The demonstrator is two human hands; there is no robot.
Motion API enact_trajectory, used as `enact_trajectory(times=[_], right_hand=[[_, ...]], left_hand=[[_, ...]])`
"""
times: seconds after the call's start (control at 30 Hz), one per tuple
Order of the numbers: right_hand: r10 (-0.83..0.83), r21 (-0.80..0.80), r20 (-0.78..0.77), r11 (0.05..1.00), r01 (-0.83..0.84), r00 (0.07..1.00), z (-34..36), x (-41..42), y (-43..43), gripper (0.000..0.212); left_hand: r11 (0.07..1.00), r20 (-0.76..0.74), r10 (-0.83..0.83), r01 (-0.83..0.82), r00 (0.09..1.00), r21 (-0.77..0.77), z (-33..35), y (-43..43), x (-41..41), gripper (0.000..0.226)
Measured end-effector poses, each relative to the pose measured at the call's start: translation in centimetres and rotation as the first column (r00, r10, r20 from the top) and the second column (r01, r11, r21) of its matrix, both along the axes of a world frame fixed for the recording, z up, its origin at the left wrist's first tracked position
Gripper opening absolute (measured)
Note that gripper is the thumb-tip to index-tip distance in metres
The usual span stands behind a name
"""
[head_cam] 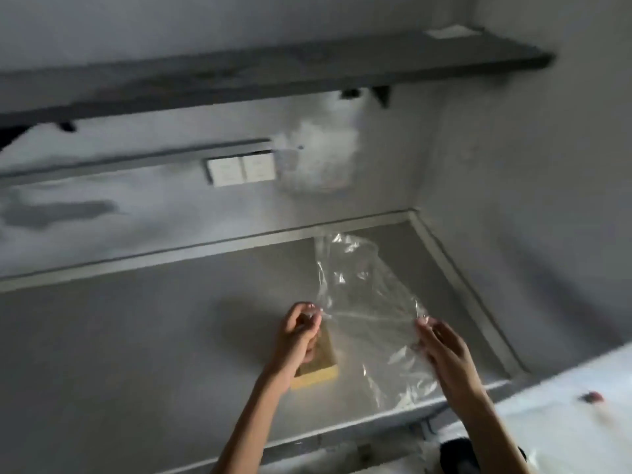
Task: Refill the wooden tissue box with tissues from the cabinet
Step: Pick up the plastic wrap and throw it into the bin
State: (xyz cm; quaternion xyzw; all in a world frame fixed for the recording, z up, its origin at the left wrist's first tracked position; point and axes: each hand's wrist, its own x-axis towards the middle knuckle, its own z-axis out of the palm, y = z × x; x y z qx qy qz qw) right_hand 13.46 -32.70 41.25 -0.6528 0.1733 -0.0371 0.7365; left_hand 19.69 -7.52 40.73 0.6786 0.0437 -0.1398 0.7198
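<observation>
- Wooden box [319,366] sits on the grey worktop [136,336], mostly hidden behind left hand [299,331]; only its lower end shows.
- Clear plastic bag [369,302] stretched between both hands, above worktop; contents can't be made out.
- Left hand pinches bag's left corner.
- Right hand [444,347] pinches right corner w/ fingertips.
- Wall switches [241,169] blurred, no writing readable.

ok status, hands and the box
Left hand and right hand both pinching clear plastic wrap, stretched between them. Wooden box on counter, under left hand. No tissues visible.
</observation>
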Motion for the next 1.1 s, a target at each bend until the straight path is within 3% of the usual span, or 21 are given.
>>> enact_trajectory(times=[0.07,0.13,0.23,0.3,0.37,0.5,0.57,0.63,0.73,0.77,0.87,0.93,1.0,1.1], right_hand=[[-0.235,-0.058,-0.089,0.971,0.231,0.968,-1.8,-5.6,-5.5,0.041],[-0.468,-0.057,-0.132,0.884,0.465,0.874,-3.2,-11.4,-10.1,0.056],[-0.749,-0.169,-0.104,0.662,0.731,0.654,-3.1,-19.3,-15.2,0.034],[-0.836,-0.228,-0.049,0.542,0.809,0.546,-2.7,-22.4,-16.0,0.026],[-0.865,-0.251,-0.075,0.499,0.830,0.497,-3.7,-25.2,-16.3,0.027],[-0.752,-0.224,-0.251,0.657,0.719,0.609,-7.6,-31.5,-17.3,0.050],[-0.601,-0.395,-0.241,0.778,0.489,0.762,-6.8,-33.2,-17.6,0.064],[-0.497,-0.576,-0.307,0.776,0.258,0.811,-7.6,-34.8,-17.4,0.079],[-0.625,-0.780,-0.286,0.593,0.203,0.726,-9.7,-36.0,-15.7,0.068],[-0.657,-0.790,-0.306,0.579,0.202,0.689,-10.0,-36.2,-15.4,0.067],[-0.615,-0.664,-0.455,0.716,0.214,0.644,-13.9,-36.1,-16.2,0.081],[-0.577,-0.539,-0.464,0.786,0.303,0.672,-18.2,-35.2,-17.7,0.086],[-0.540,-0.496,-0.484,0.818,0.293,0.689,-23.9,-33.4,-18.3,0.089],[-0.540,-0.477,-0.477,0.822,0.311,0.694,-33.9,-31.3,-18.2,0.086]], left_hand=[[0.982,0.020,-0.157,0.154,0.987,0.111,0.0,-7.1,-3.0,0.011],[0.917,-0.046,-0.364,0.366,0.930,0.156,-0.8,-14.4,-6.9,0.026],[0.726,-0.199,-0.649,0.676,0.734,0.125,-1.5,-25.2,-14.6,0.048],[0.645,-0.268,-0.736,0.764,0.621,0.001,-1.7,-30.1,-19.7,0.046],[0.560,-0.295,-0.796,0.828,0.529,-0.025,-1.7,-33.9,-24.5,0.033],[0.561,-0.451,-0.729,0.827,0.514,0.035,-3.9,-38.9,-28.9,0.023],[0.638,-0.515,-0.640,0.768,0.570,0.057,-6.1,-39.9,-28.9,0.024],[0.650,-0.556,-0.591,0.753,0.585,0.102,-8.4,-40.6,-29.3,0.027],[0.639,-0.578,-0.609,0.768,0.543,0.047,-11.4,-41.1,-29.1,0.023],[0.638,-0.612,-0.604,0.770,0.511,0.013,-12.8,-41.3,-28.8,0.026],[0.608,-0.677,-0.589,0.794,0.441,-0.012,-19.6,-42.2,-27.3,0.040],[0.588,-0.674,-0.614,0.807,0.410,-0.046,-23.6,-42.8,-27.0,0.019],[0.568,-0.658,-0.647,0.819,0.386,-0.078,-27.1,-42.9,-26.6,0.014],[0.552,-0.674,-0.673,0.814,0.305,-0.182,-34.3,-42.1,-25.7,0.027]])
